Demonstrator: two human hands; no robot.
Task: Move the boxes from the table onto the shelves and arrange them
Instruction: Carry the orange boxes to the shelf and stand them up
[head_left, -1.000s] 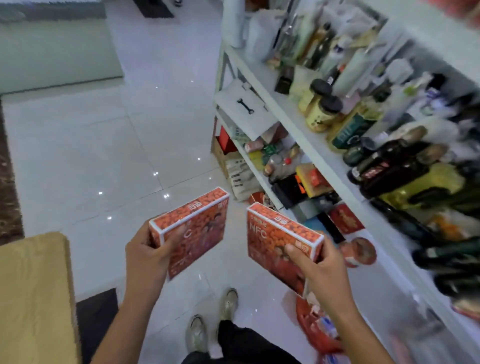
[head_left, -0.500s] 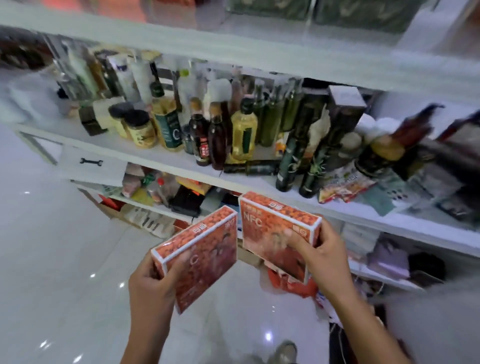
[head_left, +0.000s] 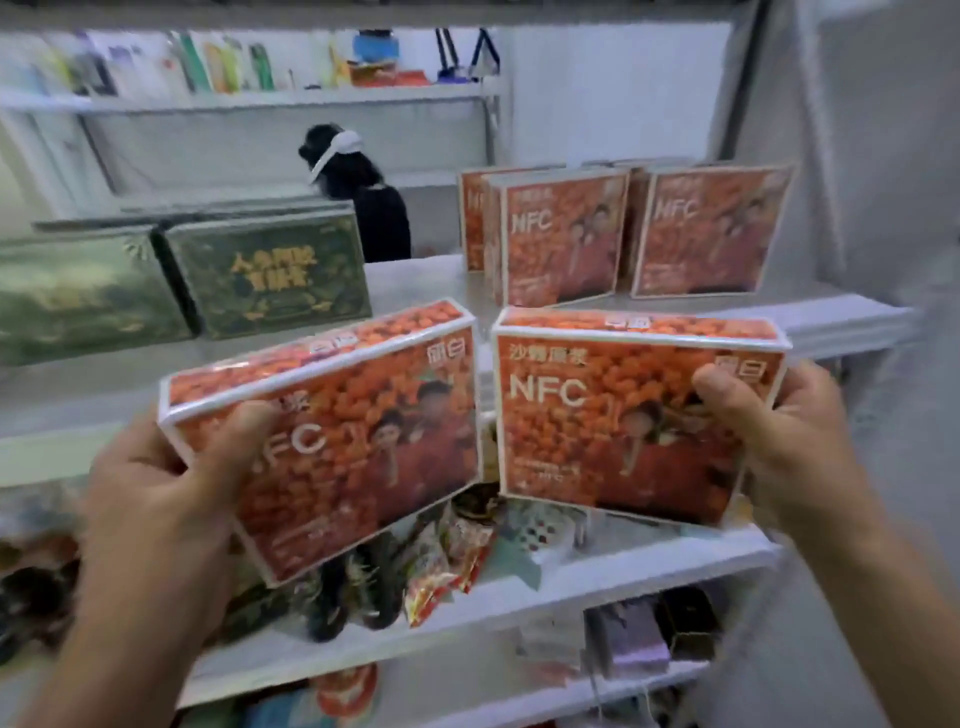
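My left hand (head_left: 156, 499) grips an orange NFC box (head_left: 353, 431) by its left end, tilted, thumb across the front. My right hand (head_left: 779, 436) grips a second orange NFC box (head_left: 613, 415) by its right end, held upright. Both boxes hang side by side in front of a white shelf (head_left: 426, 291), just below its front edge. On that shelf, at the right, several matching orange boxes (head_left: 566, 234) stand upright in rows against the wall.
Two dark green boxes (head_left: 270, 275) stand on the same shelf at the left. A person in black (head_left: 363, 197) is seen beyond the shelf. The lower shelf (head_left: 571, 582) holds snack packets and bottles. A higher shelf (head_left: 249, 96) carries assorted items.
The view has swung up from the bottle shelf to the shelf with the orange boxes. Both hands have risen with their boxes, which now face me close to that shelf's edge.
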